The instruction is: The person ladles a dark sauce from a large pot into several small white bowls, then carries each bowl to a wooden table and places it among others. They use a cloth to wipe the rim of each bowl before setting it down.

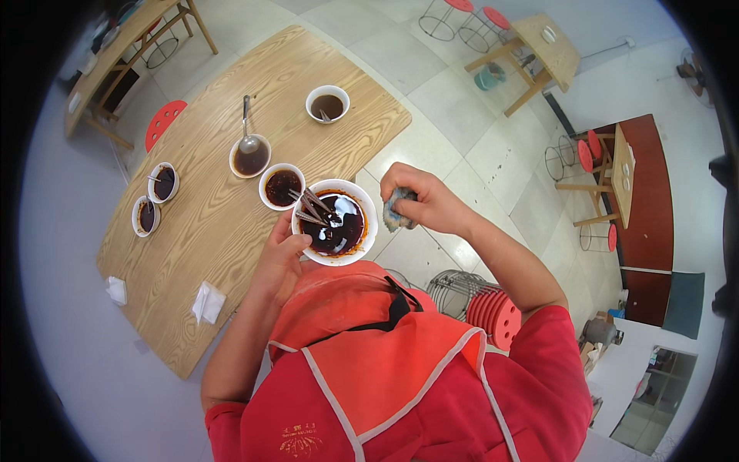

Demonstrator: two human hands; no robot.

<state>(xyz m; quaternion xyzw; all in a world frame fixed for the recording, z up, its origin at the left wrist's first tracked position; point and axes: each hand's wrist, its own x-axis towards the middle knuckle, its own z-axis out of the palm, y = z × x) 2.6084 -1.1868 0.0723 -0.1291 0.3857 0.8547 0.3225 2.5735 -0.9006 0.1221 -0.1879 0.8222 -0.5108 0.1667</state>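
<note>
My left hand [283,257] grips the near-left rim of a white bowl [368,242] above the table's edge. Dark red chili oil [345,222] fills much of that bowl, and metal utensils [312,203] with ridged handles stick out of it. To the right of the bowl, and apart from it, my right hand [424,199] clutches a crumpled blue-grey cloth [397,212]. Just beyond the held bowl is a smaller bowl of dark chili sauce [283,187]. A bowl of brown sauce [251,159] beside it has a metal spoon [248,138] in it.
The wooden table [202,237] also bears another sauce bowl [327,107] at the far side, two sauce bowls [163,183] at the left, and white napkin packs [209,303]. Stacked red stools [491,315] stand at my right. Another wooden table [542,43] is farther back.
</note>
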